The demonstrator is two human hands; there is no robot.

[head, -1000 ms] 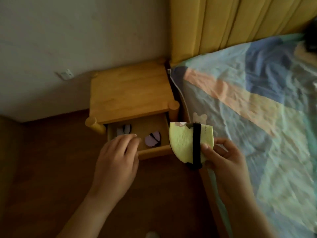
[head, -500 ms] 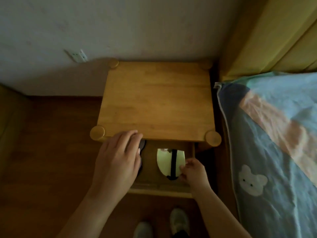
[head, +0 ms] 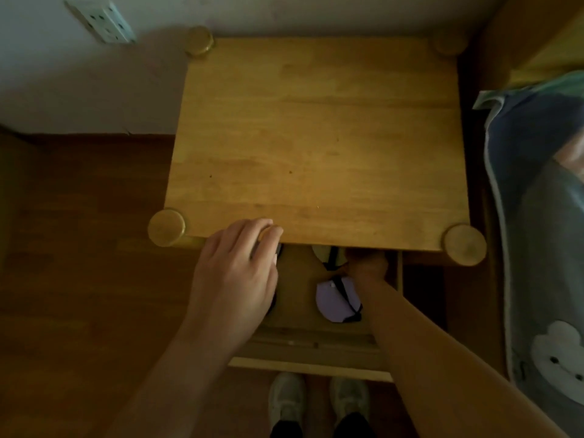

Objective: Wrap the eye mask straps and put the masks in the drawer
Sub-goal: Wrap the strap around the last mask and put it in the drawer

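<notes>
The wooden nightstand's drawer is pulled out towards me. My right hand reaches deep into it, under the tabletop edge, and pinches a yellow-green eye mask with a black strap wrapped round it; the fingertips are hidden. A purple eye mask, strap wrapped, lies on the drawer floor just in front of it. My left hand rests flat over the drawer's left part, fingers at the tabletop edge. It covers another mask, of which only dark edges show.
The nightstand top is bare wood with round corner posts. A bed with a patchwork cover stands close on the right. A wall socket is at the upper left. My shoes stand on the dark wooden floor below the drawer.
My right hand has carried the yellow-green mask from beside the bed into the drawer and pushed it to the back. My head has moved over the nightstand. The left hand stayed on the drawer's left side.
</notes>
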